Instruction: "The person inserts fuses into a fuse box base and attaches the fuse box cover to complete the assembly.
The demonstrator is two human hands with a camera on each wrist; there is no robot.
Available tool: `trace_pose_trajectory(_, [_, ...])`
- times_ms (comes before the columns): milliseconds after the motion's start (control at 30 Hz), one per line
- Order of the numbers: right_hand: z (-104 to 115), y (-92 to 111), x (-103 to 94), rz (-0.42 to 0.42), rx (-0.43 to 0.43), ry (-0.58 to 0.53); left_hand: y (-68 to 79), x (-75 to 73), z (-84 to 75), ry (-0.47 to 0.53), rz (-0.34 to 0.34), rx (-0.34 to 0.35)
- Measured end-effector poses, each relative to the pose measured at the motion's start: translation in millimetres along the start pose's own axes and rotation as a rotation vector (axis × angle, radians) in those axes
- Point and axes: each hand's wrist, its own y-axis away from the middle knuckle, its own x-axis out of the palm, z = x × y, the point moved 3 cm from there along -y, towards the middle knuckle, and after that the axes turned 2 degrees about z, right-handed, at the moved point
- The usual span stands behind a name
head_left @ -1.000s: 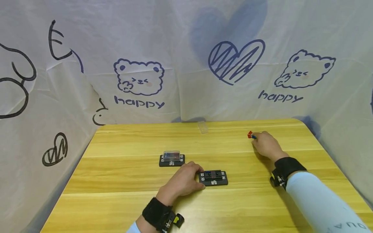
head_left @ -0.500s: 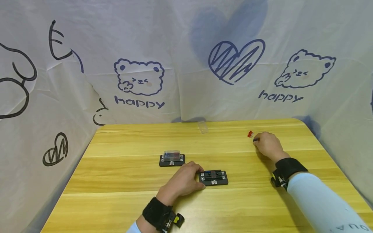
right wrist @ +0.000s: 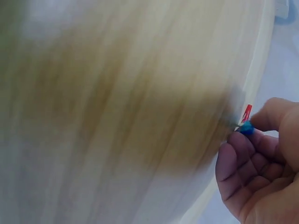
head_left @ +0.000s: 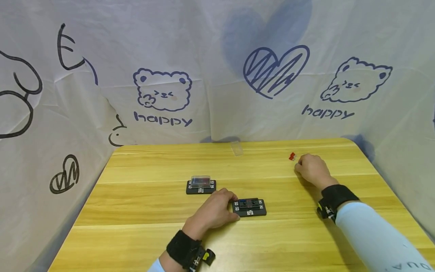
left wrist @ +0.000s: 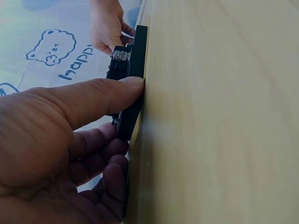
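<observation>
My left hand [head_left: 215, 212] grips the left end of a black fuse block [head_left: 249, 212] with thumb and fingers. The block lies on the table with its top uncovered, and a bit of blue shows in its left slot. In the left wrist view the thumb [left wrist: 107, 95] presses the block's edge. At the back right, my right hand [head_left: 312, 170] pinches a small blue blade fuse [right wrist: 246, 128], mostly hidden from the head view. Just beyond those fingertips lie red blade fuses [head_left: 292, 156] on the table.
Left of the gripped block stands a second fuse block [head_left: 201, 190] under a clear cover [head_left: 200, 181]. A loose transparent cover [head_left: 236, 148] lies at the table's back edge. White cloth [head_left: 217, 75] with drawings hangs behind the wooden table [head_left: 142, 211].
The right hand has drawn the blue fuse slightly away from the red ones, and its fingers now mostly hide it. The left hand and the fuse block have stayed in place.
</observation>
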Motion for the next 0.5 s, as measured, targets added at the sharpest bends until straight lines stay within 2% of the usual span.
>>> trace_pose_trajectory(267, [4, 7, -1.0, -0.065, -0.027, -0.026, 0.0, 1.7, 0.2, 0.012, 0.008, -0.008])
trace_pose_trajectory(500, [43, 20, -1.8, -0.130, -0.149, -0.072, 0.1, 0.3, 0.5, 0.007, 0.007, -0.009])
